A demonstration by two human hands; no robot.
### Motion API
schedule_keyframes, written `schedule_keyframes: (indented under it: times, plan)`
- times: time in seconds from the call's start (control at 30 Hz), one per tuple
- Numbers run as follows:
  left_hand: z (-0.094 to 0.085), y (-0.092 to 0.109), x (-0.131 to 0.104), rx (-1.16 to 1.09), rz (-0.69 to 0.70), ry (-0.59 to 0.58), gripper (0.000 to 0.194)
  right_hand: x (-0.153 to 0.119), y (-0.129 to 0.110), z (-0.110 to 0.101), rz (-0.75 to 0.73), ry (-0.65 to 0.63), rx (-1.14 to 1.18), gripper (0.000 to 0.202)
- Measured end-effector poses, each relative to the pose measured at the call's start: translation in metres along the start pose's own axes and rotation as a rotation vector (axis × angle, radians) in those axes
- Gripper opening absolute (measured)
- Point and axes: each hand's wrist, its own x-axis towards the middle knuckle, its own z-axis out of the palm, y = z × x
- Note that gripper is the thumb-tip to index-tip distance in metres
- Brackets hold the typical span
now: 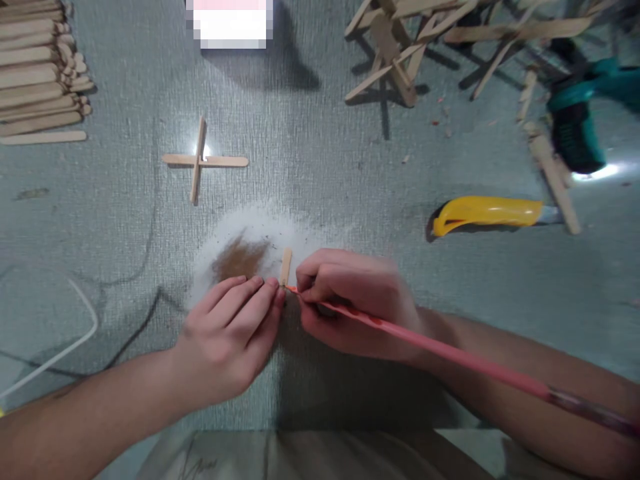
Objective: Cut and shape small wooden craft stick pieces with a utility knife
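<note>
A small wooden stick (286, 265) points up from the fingertips of my left hand (233, 330), which is closed on its lower part over a whitish patch with a brown smear (240, 257). My right hand (350, 303) grips a long pink brush-like tool (450, 352) near its thin orange tip. That tip touches or nearly touches the stick beside my left fingertips; the exact contact is too small to tell. The stick's lower end is hidden by my fingers.
Crossed sticks (197, 161) lie up and left. Stacked sticks (35, 80) fill the upper left corner. A yellow cutter (490, 212) lies right, near a teal tool (577, 127). Assembled stick frames (390, 57) stand at the top, beside a pixelated object (230, 25).
</note>
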Motion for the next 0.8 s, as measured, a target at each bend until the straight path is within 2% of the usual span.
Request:
schedule_keyframes:
  times: [0.57,0.8]
  plan:
    - [-0.0004,0.0018,-0.0004,-0.005,-0.031,-0.017,0.039,-0.0013,0.0008,0.0005,-0.009,0.012,0.016,0.022]
    - [0.0000,0.0027,0.0019,0.004,-0.049,-0.011,0.035,-0.0011,0.0004,0.0010,-0.022,0.007,0.017,0.021]
